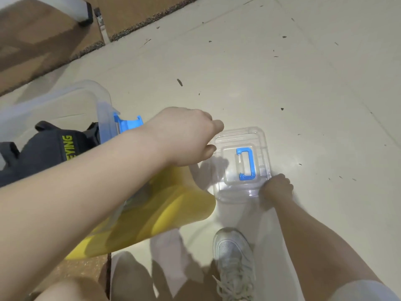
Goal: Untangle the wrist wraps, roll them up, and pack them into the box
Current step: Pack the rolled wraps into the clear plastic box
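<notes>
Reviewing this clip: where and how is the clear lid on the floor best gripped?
Judging by its pose, the lid lies flat, top up, so its raised blue handle is the natural grip, taken from above. Otherwise, pinch opposite edges, where both hands already are.

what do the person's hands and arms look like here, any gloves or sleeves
Both hands are bare: no gloves, rings, watch or wristband on the left hand or the right hand. Both forearms are uncovered. A pale, whitish sleeve edge shows only high on the right arm, at the bottom corner of the head view.
</notes>
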{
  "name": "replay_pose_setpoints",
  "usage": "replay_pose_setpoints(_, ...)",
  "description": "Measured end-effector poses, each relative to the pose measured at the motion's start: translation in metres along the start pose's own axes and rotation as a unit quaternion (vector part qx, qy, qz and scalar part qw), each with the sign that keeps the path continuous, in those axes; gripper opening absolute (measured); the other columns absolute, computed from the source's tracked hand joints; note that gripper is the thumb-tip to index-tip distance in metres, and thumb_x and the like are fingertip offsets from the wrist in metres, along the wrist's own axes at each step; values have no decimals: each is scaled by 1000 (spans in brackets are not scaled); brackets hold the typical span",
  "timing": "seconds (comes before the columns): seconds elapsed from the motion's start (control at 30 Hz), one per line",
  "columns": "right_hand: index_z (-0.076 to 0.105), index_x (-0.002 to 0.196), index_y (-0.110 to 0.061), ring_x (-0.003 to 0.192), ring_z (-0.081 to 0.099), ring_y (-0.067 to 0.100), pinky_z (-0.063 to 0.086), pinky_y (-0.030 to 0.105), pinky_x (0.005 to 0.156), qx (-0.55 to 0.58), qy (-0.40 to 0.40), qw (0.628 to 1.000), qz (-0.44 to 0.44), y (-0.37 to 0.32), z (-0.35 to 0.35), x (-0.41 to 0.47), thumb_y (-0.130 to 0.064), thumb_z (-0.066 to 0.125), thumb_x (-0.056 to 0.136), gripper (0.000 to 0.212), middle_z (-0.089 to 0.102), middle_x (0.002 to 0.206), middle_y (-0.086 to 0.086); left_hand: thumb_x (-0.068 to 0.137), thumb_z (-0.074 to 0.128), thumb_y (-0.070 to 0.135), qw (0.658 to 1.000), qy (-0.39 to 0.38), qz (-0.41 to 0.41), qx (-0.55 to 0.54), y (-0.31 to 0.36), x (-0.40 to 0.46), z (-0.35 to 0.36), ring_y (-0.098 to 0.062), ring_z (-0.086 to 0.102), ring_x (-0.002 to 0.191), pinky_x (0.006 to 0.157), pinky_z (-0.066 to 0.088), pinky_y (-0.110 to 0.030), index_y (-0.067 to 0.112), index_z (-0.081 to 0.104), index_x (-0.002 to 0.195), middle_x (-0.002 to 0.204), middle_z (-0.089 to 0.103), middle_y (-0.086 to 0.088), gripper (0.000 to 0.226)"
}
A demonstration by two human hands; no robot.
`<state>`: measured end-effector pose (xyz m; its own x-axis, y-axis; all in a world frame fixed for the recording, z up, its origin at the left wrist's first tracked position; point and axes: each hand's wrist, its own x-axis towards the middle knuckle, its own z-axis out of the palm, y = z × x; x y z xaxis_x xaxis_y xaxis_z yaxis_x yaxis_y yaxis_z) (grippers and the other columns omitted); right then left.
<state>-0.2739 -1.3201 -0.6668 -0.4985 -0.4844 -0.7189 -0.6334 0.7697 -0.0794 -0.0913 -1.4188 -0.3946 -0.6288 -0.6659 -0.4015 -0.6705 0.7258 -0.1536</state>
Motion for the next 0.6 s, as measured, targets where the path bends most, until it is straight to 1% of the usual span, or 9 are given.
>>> replay_pose_setpoints(0.07,39,122,-5,112,50,26,42,28,87,19,17,1000,-6,-4,-4,1,-14,68,77,54,44,121,8,97,37,41,1000,-4,0,-4,2,1,1,-26,57,98,66,37,-30,22,43,131,117,54,1,40)
replay_pose_setpoints(0.1,38,121,-3,111,53,31,43,33,86,63,14,998,-14,-7,-7,1,-8,61,82,45,48,121,11,97,37,41,1000,-8,-3,-6,3,0,1,-26,57,98,66,37,-30,22,42,132,118,54,1,40)
replay_pose_setpoints(0.17,37,115,-2,106,55,36,42,38,80,142,63,988,-23,-13,-19,-10,0,44,88,28,55,117,17,97,37,40,1000,-10,-7,-14,5,-2,-3,-25,57,100,66,38,-31,22,42,132,119,54,1,40)
replay_pose_setpoints(0.27,37,121,-5,105,54,34,37,34,76,209,130,969,-23,-14,-52,-36,2,35,89,33,57,115,13,97,39,39,996,14,-5,-89,4,-15,-16,-21,55,107,77,47,-34,26,42,135,124,54,5,41)
replay_pose_setpoints(0.37,37,131,-7,101,56,31,37,33,78,316,192,927,-70,-9,-94,-58,-2,35,92,39,60,115,12,96,44,35,969,68,-3,-237,-2,-42,-30,-14,52,114,89,47,-36,26,46,135,127,56,10,40)
replay_pose_setpoints(0.43,43,128,-12,86,56,24,43,34,73,419,178,880,-134,-14,-122,-79,-9,36,95,33,61,108,9,96,43,33,956,118,-13,-270,-6,-63,-31,-16,53,114,89,47,-37,22,51,131,125,58,7,38)
replay_pose_setpoints(0.5,47,123,-18,75,53,13,45,21,61,478,122,843,-213,-27,-147,-110,-10,36,98,29,59,96,-1,92,37,35,941,180,-20,-286,-6,-89,-30,-21,58,106,83,50,-40,16,60,122,115,64,2,41)
replay_pose_setpoints(0.53,49,122,-19,76,53,12,44,15,57,472,90,839,-257,-37,-158,-130,-10,35,99,28,58,94,-4,89,36,35,932,223,-16,-284,-6,-104,-30,-22,61,97,75,52,-41,14,65,113,104,67,0,43)
replay_pose_setpoints(0.6,52,121,-20,81,53,13,41,13,55,423,49,839,-338,-60,-177,-168,-12,34,101,28,58,99,-4,86,39,28,906,336,-14,-257,-6,-139,-31,-20,59,78,55,52,-37,11,69,93,81,65,-2,35)
